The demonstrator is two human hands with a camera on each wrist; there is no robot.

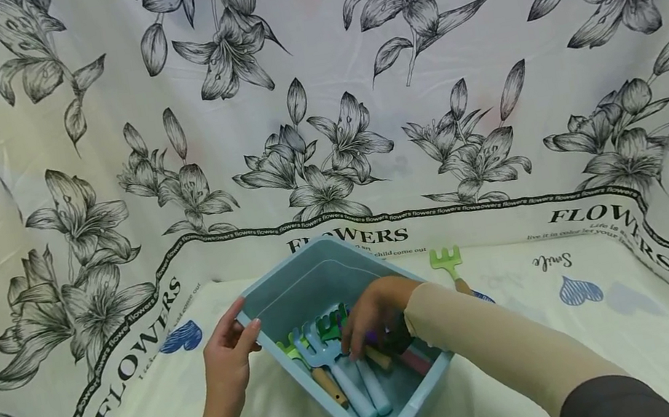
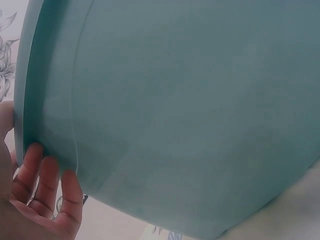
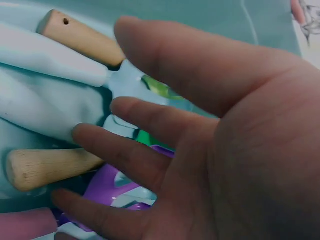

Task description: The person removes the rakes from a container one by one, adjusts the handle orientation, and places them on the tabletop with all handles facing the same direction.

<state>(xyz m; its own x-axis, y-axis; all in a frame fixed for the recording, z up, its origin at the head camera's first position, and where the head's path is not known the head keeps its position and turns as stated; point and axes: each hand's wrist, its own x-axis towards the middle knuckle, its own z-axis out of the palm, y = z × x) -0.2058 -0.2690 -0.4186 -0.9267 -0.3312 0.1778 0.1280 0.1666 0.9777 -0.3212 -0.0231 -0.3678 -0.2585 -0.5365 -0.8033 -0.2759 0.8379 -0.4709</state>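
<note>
A light blue plastic bin [image 1: 319, 274] stands tilted in the middle of the head view, with several toy garden tools inside. My left hand [image 1: 229, 344] grips its left rim, thumb over the top; in the left wrist view, the fingers [image 2: 47, 185] lie against the outside wall. My right hand [image 1: 373, 312] reaches into the bin with fingers spread above the tools, holding nothing. Around it are a light blue fork [image 1: 314, 348], another light blue handle [image 1: 374, 386], a wooden handle [image 3: 55, 167], a purple tool [image 3: 107, 182] and a pink handle [image 3: 27, 223]. Their heads partly overlap.
Beyond the bin's right side lies a small green fork [image 1: 446, 260] with a wooden handle, partly hidden by my right arm. A pale cloth with blue hearts [image 1: 581, 290] covers the surface. Behind it hangs a flower-printed curtain [image 1: 341, 89].
</note>
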